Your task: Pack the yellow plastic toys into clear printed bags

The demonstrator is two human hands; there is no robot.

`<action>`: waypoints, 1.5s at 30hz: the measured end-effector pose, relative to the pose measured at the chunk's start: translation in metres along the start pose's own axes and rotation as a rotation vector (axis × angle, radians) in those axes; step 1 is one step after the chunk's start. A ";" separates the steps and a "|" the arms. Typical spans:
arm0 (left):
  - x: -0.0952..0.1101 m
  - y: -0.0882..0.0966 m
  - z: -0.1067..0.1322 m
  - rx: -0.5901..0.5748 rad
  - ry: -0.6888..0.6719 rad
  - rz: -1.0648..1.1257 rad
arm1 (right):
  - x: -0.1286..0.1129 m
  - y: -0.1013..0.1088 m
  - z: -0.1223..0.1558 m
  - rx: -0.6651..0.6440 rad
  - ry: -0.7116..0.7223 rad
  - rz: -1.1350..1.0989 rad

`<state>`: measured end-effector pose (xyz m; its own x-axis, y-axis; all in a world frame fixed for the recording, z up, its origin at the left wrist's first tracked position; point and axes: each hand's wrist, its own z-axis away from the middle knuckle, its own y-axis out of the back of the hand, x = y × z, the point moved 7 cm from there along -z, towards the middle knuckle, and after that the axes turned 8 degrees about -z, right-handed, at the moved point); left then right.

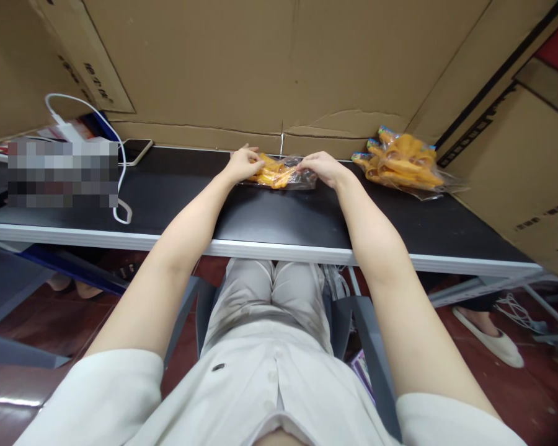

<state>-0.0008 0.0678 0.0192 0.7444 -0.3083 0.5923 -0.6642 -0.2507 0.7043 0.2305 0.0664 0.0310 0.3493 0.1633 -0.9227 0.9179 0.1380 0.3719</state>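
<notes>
A clear plastic bag with orange-yellow pieces in it (275,176) lies flat on the black tabletop in front of me. At its left end my left hand (243,165) is closed, thumb and fingers gripping the bag and the orange part there. My right hand (324,167) pinches the clear film on the right side of the bag. What exactly the orange pieces are, I cannot make out. To the right of my right hand sits a pile of similar clear bags of orange pieces (402,162), some with colourful header labels.
Cardboard walls (260,62) close off the back and sides of the black table (283,220). On the left lie a phone (137,152), a white cable (121,179) and a blurred-out patch. Under the table, another person's shoe (490,337) shows at right.
</notes>
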 end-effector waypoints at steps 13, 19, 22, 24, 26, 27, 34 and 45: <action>-0.024 -0.005 0.000 0.021 0.144 -0.113 | 0.011 0.051 -0.011 0.387 0.047 0.195; -0.026 -0.002 -0.006 0.099 0.101 -0.075 | 0.026 0.027 -0.013 0.187 -0.117 0.106; -0.023 0.011 -0.004 0.150 0.146 -0.033 | 0.029 0.018 -0.012 0.161 -0.121 0.049; -0.024 0.016 -0.002 0.116 0.228 0.002 | 0.030 0.017 -0.010 0.189 -0.126 0.025; -0.029 0.013 0.000 0.031 0.319 0.040 | 0.031 0.016 -0.009 0.224 -0.136 -0.020; -0.032 0.011 0.001 -0.007 0.352 0.057 | 0.031 0.015 -0.008 0.233 -0.138 -0.050; -0.038 -0.003 0.000 -0.005 0.289 0.069 | 0.031 0.002 -0.007 0.151 -0.144 -0.209; -0.060 0.003 0.000 0.160 0.495 0.216 | 0.016 -0.023 0.003 -0.017 -0.149 -0.341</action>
<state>-0.0475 0.0858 -0.0148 0.5083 0.0896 0.8565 -0.7785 -0.3774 0.5015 0.2155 0.0625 0.0072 0.0483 -0.0387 -0.9981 0.9835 0.1764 0.0407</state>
